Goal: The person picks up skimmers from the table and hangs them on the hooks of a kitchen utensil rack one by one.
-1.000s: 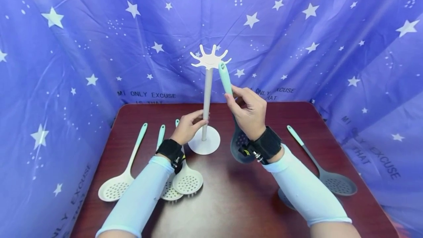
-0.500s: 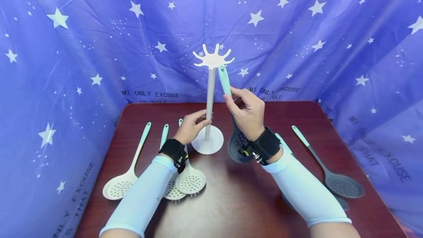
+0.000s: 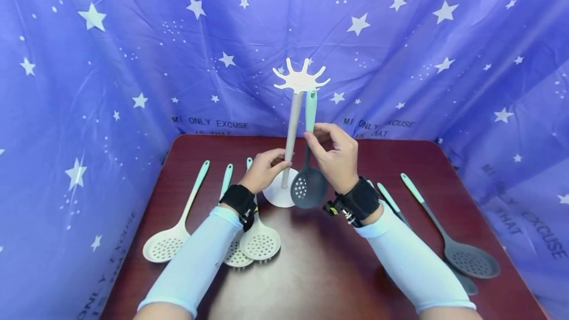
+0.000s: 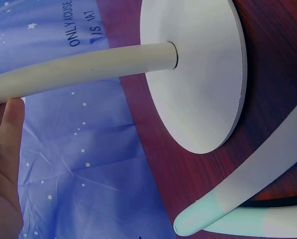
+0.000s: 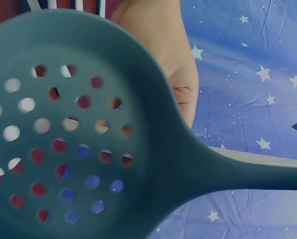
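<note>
A white stand (image 3: 291,132) with a round base and a crown of curved hooks (image 3: 302,78) stands near the table's middle. My left hand (image 3: 262,171) grips its pole low down, thumb and fingers around it. My right hand (image 3: 337,154) pinches the mint handle of a dark grey skimmer (image 3: 313,186) just right of the pole. The skimmer hangs nearly upright, its handle hole at a front hook; I cannot tell whether the hook passes through. In the right wrist view its perforated bowl (image 5: 153,149) fills the left side.
Cream skimmers with mint handles lie at left, one (image 3: 166,246) apart and two overlapping, the upper skimmer (image 3: 260,243) on top. Another grey skimmer (image 3: 471,259) lies at right, with more grey utensils partly under my right sleeve (image 3: 409,256). A starry blue curtain (image 3: 266,14) surrounds the table.
The held skimmer has turned more upright, its bowl swinging left in front of the stand's base. My right hand has come closer to the pole; the left keeps its grip. The head view has shifted slightly.
</note>
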`<state>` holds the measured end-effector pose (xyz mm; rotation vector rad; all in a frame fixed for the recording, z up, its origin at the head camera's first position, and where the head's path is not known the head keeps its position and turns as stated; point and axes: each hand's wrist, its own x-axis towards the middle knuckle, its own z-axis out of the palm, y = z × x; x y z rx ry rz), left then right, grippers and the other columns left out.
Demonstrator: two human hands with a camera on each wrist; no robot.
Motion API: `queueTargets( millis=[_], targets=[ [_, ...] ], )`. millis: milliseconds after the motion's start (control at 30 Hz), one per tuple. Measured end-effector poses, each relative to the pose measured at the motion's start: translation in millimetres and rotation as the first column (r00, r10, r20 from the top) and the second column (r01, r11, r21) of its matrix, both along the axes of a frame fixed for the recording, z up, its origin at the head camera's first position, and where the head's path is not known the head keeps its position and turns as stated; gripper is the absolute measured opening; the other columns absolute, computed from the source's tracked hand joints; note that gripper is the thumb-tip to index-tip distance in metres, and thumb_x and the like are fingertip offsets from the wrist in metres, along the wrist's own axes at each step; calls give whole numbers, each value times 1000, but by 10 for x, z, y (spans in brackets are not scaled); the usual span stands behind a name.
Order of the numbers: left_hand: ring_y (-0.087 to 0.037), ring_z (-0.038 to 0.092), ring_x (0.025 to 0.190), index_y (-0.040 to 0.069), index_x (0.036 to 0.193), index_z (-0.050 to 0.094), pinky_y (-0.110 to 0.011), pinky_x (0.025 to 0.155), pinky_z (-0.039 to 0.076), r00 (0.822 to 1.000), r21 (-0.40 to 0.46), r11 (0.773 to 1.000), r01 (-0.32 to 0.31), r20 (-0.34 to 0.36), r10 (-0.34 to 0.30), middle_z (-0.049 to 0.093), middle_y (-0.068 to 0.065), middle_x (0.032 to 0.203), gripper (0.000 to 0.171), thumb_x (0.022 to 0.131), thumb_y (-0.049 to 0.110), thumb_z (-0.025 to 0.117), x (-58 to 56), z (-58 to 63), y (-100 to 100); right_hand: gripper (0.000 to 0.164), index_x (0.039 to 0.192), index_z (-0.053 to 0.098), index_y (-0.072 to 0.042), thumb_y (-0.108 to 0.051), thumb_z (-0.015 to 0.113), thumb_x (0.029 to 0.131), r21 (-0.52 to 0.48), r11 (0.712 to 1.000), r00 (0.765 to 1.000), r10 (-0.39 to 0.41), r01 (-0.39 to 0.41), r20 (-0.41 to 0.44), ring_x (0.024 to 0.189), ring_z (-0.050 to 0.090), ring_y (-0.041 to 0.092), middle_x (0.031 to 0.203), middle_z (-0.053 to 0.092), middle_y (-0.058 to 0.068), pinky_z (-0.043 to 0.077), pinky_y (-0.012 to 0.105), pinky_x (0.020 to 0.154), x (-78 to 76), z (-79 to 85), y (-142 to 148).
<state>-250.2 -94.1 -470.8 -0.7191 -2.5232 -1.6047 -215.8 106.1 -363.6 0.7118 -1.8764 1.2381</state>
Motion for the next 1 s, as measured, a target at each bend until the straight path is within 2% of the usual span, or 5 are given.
queueTargets(
  millis=[433, 633, 733, 833, 1000],
  targets=[
    [-15, 73, 94, 9, 123, 71, -32, 85, 60, 1000, 11, 1000, -4, -21, 4, 76, -4, 110, 26, 100, 18, 70, -18, -19, 23, 12, 102, 76, -3, -8, 80, 91, 30, 999, 999, 14, -15, 38, 69, 66, 14, 84, 74, 5, 53, 18, 62, -14, -134, 111],
    [-14, 72, 97, 11, 123, 71, -29, 85, 60, 1000, -4, 1000, -17, -17, 17, 75, -4, 112, 24, 100, 16, 68, -11, -74, 20, 16, 106, 75, -7, -14, 78, 92, 148, 984, 983, -123, 103, 135, 81, 67, 16, 92, 72, 4, 53, 29, 69, -54, -310, 400],
    [-13, 72, 96, 10, 124, 71, -28, 85, 60, 1000, 0, 1000, -11, -2, 11, 75, -3, 113, 26, 100, 18, 69, -15, -94, 25, 29, 117, 70, -5, -21, 77, 93, 369, 917, 929, -260, 151, 264, 92, 65, 23, 107, 68, 9, 54, 40, 76, -65, -457, 669],
    [-12, 72, 93, 8, 126, 70, -30, 84, 60, 1000, 0, 1000, -2, 22, 2, 75, -2, 111, 29, 100, 20, 70, -22, -68, 16, 35, 121, 68, -5, -25, 74, 94, 594, 793, 854, -396, 133, 337, 96, 64, 31, 114, 65, 13, 55, 50, 77, -67, -635, 985],
    [-15, 72, 97, 10, 126, 70, -33, 87, 60, 997, 5, 1000, 20, 68, -20, 75, -1, 112, 28, 99, 19, 71, -35, 1, -35, 26, 105, 69, -2, -25, 72, 92, 776, 628, 769, -525, 60, 365, 80, 65, 35, 96, 66, 16, 54, 55, 66, -53, -897, 1509]
  ],
)
